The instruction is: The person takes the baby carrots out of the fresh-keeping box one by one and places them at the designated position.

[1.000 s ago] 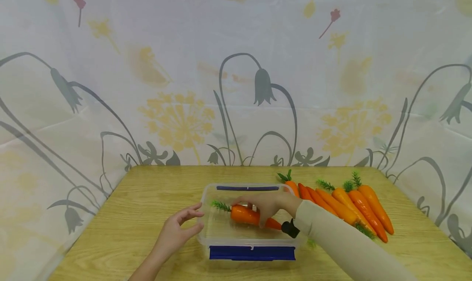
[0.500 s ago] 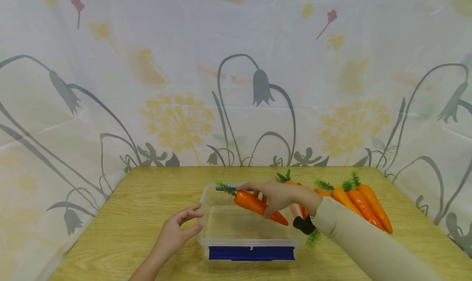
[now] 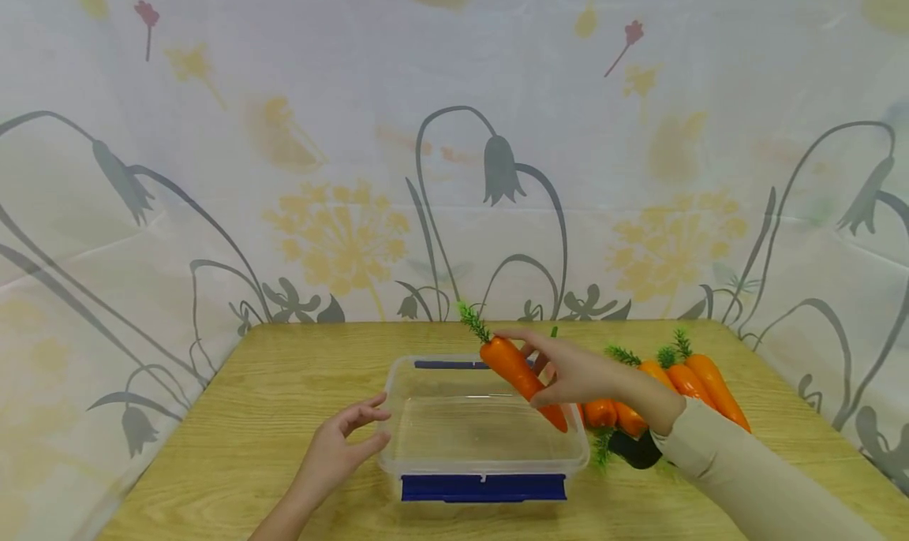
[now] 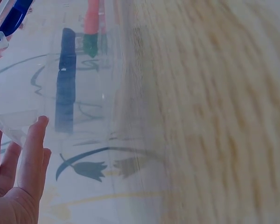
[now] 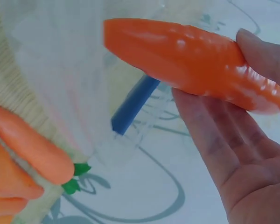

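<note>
An orange carrot [image 3: 510,366] with a feathery green top is pinched between the thumb and fingers of my right hand [image 3: 577,367]. It tilts, top up to the left and tip down to the right, over the right part of a clear plastic box [image 3: 490,468]. The right wrist view shows the carrot [image 5: 172,53] with the thumb on one side and the fingers on the other. My left hand [image 3: 344,442] stays at the box's left rim, thumb and fingers loosely spread. In the left wrist view its fingers [image 4: 32,154] lie close against the clear wall.
Several more carrots [image 3: 717,387] lie bunched on the wooden table [image 3: 284,399], right of the box. Blue latches [image 3: 483,488] line the box's front and back. Behind the table hangs a flower-printed cloth [image 3: 341,131].
My right hand has lifted the carrot from inside the box and carried it up and to the right, tilting it more steeply. The left hand has stayed at the rim.
</note>
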`<act>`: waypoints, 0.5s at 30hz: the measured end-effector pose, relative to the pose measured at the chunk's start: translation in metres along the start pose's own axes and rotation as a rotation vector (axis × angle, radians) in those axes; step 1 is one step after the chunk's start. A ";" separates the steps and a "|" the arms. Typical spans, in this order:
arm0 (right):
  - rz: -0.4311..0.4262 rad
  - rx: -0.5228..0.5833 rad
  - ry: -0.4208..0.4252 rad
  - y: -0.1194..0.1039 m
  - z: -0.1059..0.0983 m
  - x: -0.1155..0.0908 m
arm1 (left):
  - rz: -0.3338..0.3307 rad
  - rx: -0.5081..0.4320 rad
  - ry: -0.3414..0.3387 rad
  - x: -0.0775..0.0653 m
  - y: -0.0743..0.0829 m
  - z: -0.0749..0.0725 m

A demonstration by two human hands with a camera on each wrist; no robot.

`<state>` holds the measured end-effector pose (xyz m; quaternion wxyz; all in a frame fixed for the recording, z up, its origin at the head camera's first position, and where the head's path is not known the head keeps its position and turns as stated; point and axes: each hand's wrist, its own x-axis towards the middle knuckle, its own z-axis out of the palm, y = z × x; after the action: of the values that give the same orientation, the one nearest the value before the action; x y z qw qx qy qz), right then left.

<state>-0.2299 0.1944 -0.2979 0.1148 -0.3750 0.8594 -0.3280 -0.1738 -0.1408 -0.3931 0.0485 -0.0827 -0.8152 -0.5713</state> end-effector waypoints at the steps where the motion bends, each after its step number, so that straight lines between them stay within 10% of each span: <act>1: -0.002 0.007 0.017 0.001 0.000 -0.003 | 0.000 0.001 0.002 0.000 0.000 0.000; 15: 0.001 0.099 0.283 0.008 -0.005 -0.038 | 0.008 -0.024 0.001 0.000 0.000 0.000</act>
<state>-0.2104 0.2284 -0.3015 0.0111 -0.3186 0.8499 -0.4195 -0.1735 -0.1408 -0.3936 0.0503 -0.0861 -0.8078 -0.5810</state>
